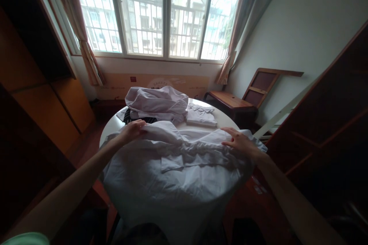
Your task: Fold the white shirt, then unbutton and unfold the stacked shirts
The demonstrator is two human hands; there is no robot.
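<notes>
A white shirt [172, 168] lies spread over the near half of a round white table [110, 128], its lower part hanging over the front edge. My left hand [133, 129] pinches the shirt's cloth at its far left, near the shoulder. On the shirt's far right side my right hand [240, 141] rests flat, fingers spread. The collar lies bunched between the two hands.
A heap of white clothes [156, 101] over a dark striped garment [138, 116] sits at the table's back. A folded white shirt [201, 116] lies to its right. A wooden chair [244, 97] stands at the right wall, wooden cabinets at both sides, a barred window [161, 11] ahead.
</notes>
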